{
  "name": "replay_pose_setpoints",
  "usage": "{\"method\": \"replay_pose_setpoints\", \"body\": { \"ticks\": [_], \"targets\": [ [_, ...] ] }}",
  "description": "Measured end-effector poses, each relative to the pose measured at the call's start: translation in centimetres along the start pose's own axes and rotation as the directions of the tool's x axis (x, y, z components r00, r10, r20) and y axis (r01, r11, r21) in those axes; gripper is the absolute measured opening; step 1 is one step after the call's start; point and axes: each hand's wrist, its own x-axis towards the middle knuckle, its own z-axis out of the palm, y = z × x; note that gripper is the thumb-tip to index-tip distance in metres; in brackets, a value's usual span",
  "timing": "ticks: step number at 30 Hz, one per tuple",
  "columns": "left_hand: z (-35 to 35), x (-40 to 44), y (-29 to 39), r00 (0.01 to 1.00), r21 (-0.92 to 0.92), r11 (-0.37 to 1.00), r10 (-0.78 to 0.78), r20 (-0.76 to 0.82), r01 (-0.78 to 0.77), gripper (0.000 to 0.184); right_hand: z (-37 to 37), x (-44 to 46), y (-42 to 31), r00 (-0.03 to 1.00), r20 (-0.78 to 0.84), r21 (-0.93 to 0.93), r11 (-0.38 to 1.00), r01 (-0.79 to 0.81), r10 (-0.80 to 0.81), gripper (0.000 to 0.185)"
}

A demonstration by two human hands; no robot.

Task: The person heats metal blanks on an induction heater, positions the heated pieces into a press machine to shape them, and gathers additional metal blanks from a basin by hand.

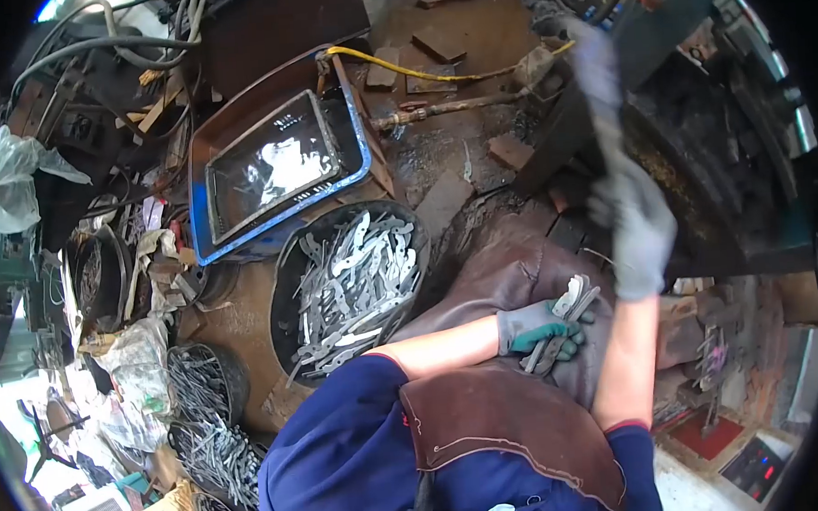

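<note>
My left hand (530,328), in a grey and green glove, rests over the brown leather apron (512,282) on my lap. Its fingers are wrapped round several flat, shiny metal pieces (573,299). Higher up on the right, my right hand (642,229) is raised in a pale glove and smeared by motion. A long blurred piece (609,143) reaches upward from its curled fingers; its kind cannot be made out. Left of my lap stands a dark round tub (279,304), heaped with loose curved metal pieces (359,277).
A blue-edged bin (367,151) holds a framed tray (333,134) with a shiny surface. A yellow hose (418,73) crosses the floor behind. At left, more containers hold metal parts (221,455). Dark machinery (699,148) stands at right, close to my right hand.
</note>
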Motion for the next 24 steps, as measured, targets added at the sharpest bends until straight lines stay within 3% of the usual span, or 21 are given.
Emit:
{"method": "replay_pose_setpoints", "body": {
  "ticks": [2, 4, 6, 8, 10, 12, 14, 15, 19, 21, 22, 24],
  "targets": [
    [0.6, 0.3, -0.1, 0.996, 0.125, 0.992, 0.044, -0.082, -0.033, 0.021, 3.3, 0.0, -0.7, 0.954, 0.255, 0.116, 0.985, 0.128, -0.154, 0.038],
    [1.5, -0.7, 0.4, 0.994, 0.133, 0.991, 0.038, -0.1, -0.025, 0.02, 1.7, -1.1, -0.6, 0.961, 0.204, 0.15, 0.976, 0.155, -0.184, 0.038],
    [2.5, -2.1, 1.4, 0.987, 0.284, 0.957, -0.006, -0.162, 0.053, 0.028, -1.1, -2.2, 0.9, 0.977, 0.087, 0.136, 0.974, 0.181, -0.194, 0.037],
    [-1.0, -1.5, 0.1, 0.992, 0.159, 0.987, 0.016, -0.125, 0.005, 0.037, -7.8, -3.9, 6.0, 1.0, -0.019, 0.244, 0.97, 0.005, 0.0, 0.034],
    [0.4, -1.2, 0.2, 0.987, 0.204, 0.979, 0.054, -0.151, -0.022, 0.048, -14.3, -7.2, 10.7, 0.925, -0.25, 0.546, 0.831, -0.109, 0.286, 0.025],
    [0.5, 0.0, -0.3, 0.972, 0.202, 0.979, 0.065, -0.226, -0.019, 0.044, -21.4, -10.5, 16.8, 0.844, -0.347, 0.859, 0.5, 0.112, 0.408, 0.017],
    [0.7, 0.8, -0.8, 0.977, 0.19, 0.982, 0.051, -0.205, -0.011, 0.039, -25.8, -11.8, 18.8, 0.567, -0.555, 0.831, 0.427, 0.356, 0.609, 0.013],
    [0.3, 0.1, -0.3, 0.976, 0.186, 0.983, 0.038, -0.212, 0.002, 0.039, -27.4, -13.0, 20.8, 0.661, -0.525, 0.846, 0.417, 0.333, 0.536, 0.013],
    [0.1, 0.7, -0.8, 0.976, 0.195, 0.981, 0.03, -0.214, 0.013, 0.038, -32.2, -11.5, 21.2, 0.648, -0.547, 0.832, 0.431, 0.35, 0.53, 0.025],
    [0.3, 0.6, -0.8, 0.976, 0.194, 0.981, 0.024, -0.215, 0.019, 0.038, -32.5, -10.0, 20.8, 0.37, -0.761, 0.643, 0.696, 0.319, 0.534, 0.024],
    [0.5, 0.5, -0.8, 0.976, 0.188, 0.982, 0.021, -0.216, 0.02, 0.038, -32.4, -10.5, 20.5, 0.371, -0.757, 0.648, 0.692, 0.32, 0.538, 0.024],
    [0.3, 0.6, -0.8, 0.976, 0.192, 0.981, 0.028, -0.216, 0.015, 0.038, -31.8, -11.9, 19.4, 0.343, -0.824, 0.524, 0.837, 0.158, 0.451, 0.02]
  ]
}}
